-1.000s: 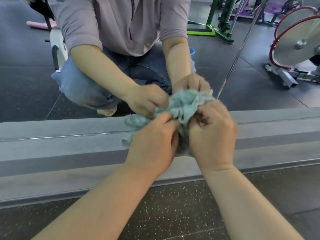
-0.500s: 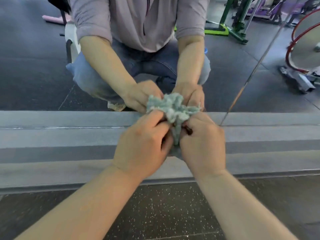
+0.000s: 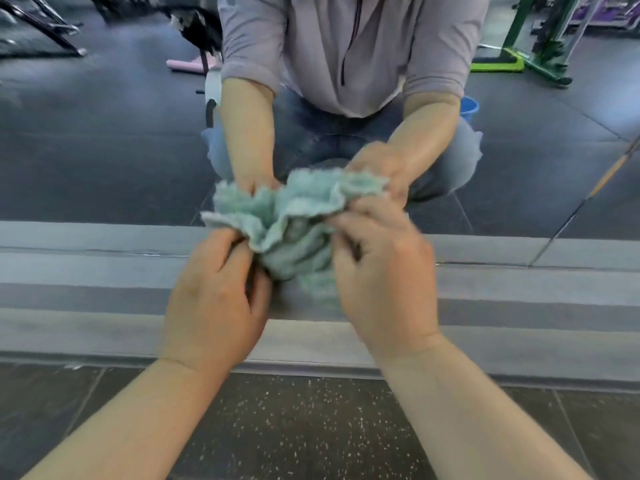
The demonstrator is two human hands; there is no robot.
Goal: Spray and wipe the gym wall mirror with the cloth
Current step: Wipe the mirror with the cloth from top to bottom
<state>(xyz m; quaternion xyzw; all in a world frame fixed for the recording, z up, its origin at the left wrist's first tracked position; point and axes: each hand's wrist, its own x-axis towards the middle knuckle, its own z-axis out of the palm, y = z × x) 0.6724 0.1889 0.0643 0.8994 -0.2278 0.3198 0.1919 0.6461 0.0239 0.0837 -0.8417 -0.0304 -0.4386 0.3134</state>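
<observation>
A crumpled pale green cloth point(image 3: 291, 233) hangs between my two hands, just in front of the low part of the wall mirror point(image 3: 104, 150). My left hand point(image 3: 214, 303) pinches its left edge with curled fingers. My right hand point(image 3: 384, 282) grips its right side. The mirror shows my crouching reflection holding the same cloth. No spray bottle is in view.
A grey baseboard ledge point(image 3: 104, 327) runs along the foot of the mirror, above dark speckled rubber floor point(image 3: 294, 427). Reflected in the glass are a blue bucket point(image 3: 469, 107), green gym frames point(image 3: 540, 36), a pink mat point(image 3: 187, 65) and a mirror seam point(image 3: 588, 199) at right.
My hands have drawn apart, spreading the bunched cloth wider between them. My view has shifted closer and to the left along the mirror.
</observation>
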